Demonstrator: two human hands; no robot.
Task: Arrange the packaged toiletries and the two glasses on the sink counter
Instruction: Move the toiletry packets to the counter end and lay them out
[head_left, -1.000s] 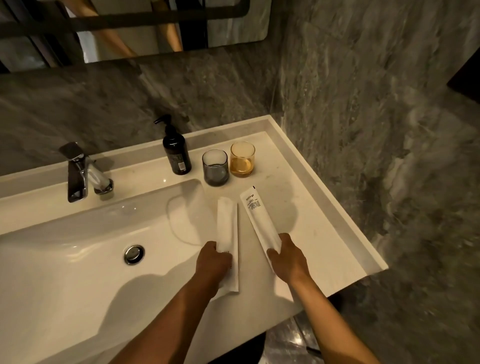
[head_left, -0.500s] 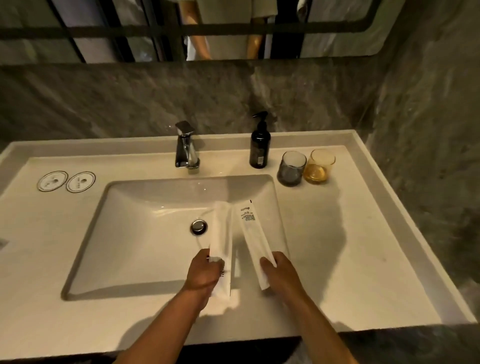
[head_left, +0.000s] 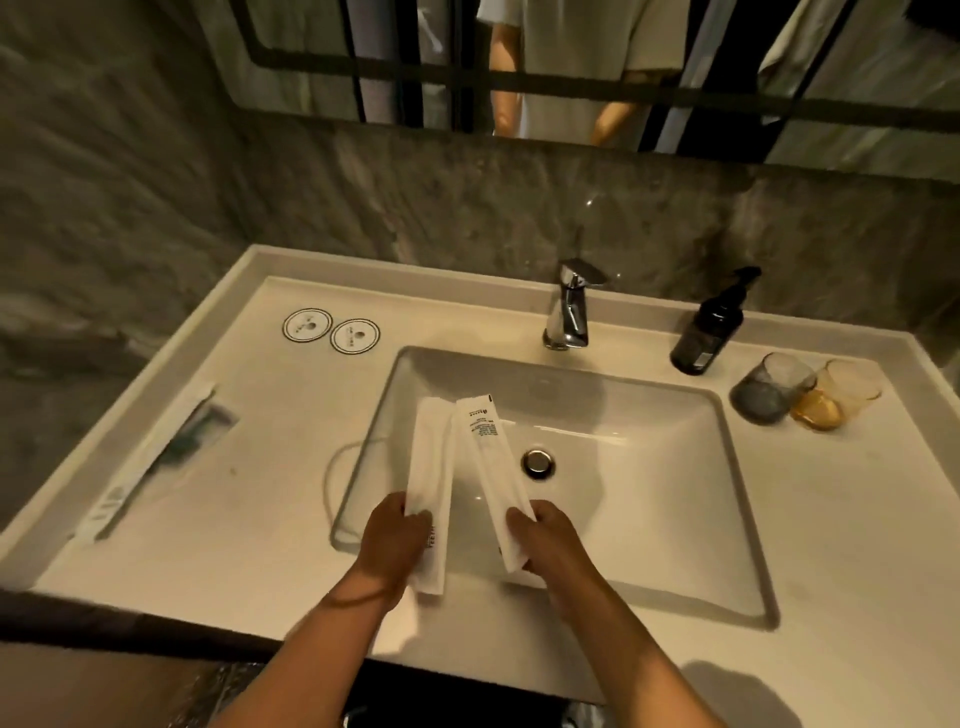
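My left hand (head_left: 390, 540) grips the lower end of a plain white toiletry packet (head_left: 428, 467), held over the basin's left side. My right hand (head_left: 545, 540) holds a second white packet (head_left: 488, 457) with printed text near its top; the two packets touch near their upper ends. A grey glass (head_left: 769, 387) and an amber glass (head_left: 839, 392) stand side by side on the counter at the far right. Another long packaged item (head_left: 156, 457), a toothbrush in clear wrap, lies on the counter's left side.
Two round coasters (head_left: 332, 330) lie at the back left. A chrome faucet (head_left: 569, 306) stands behind the basin (head_left: 649, 467), with a dark pump bottle (head_left: 709, 332) to its right. The white counter (head_left: 857, 545) has raised rims; stone walls enclose it.
Both hands lifted the packets from the right counter and carried them leftward over the basin. The view swung left, revealing the coasters and the wrapped toothbrush.
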